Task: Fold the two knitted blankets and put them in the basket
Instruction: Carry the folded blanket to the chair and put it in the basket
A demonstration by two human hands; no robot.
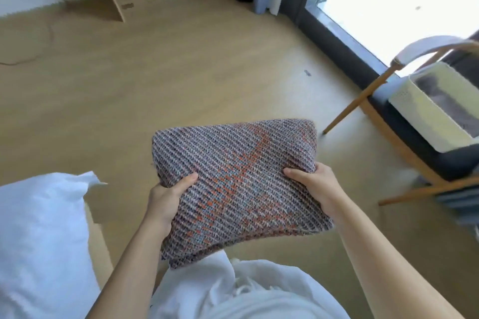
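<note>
You hold the folded blanket [233, 184]: left hand [166, 199] and right hand [313, 186] each clamp an edge | risk: layers slipping open before the basket [425, 111] on the chair [404, 142].

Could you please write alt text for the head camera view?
Both hands, left hand and right hand, hold a folded knitted blanket above a wooden floor. A white basket sits on a chair to the right.

Grey-purple knit with orange streaks

The folded blanket [233, 184] is a mottled grey, purple and white knit crossed by orange patches and flecks of blue; the basket [425, 111] at far right is cream-white, on a dark-cushioned chair [404, 147] with a light wood frame, over a tan floor [155, 72].
</note>
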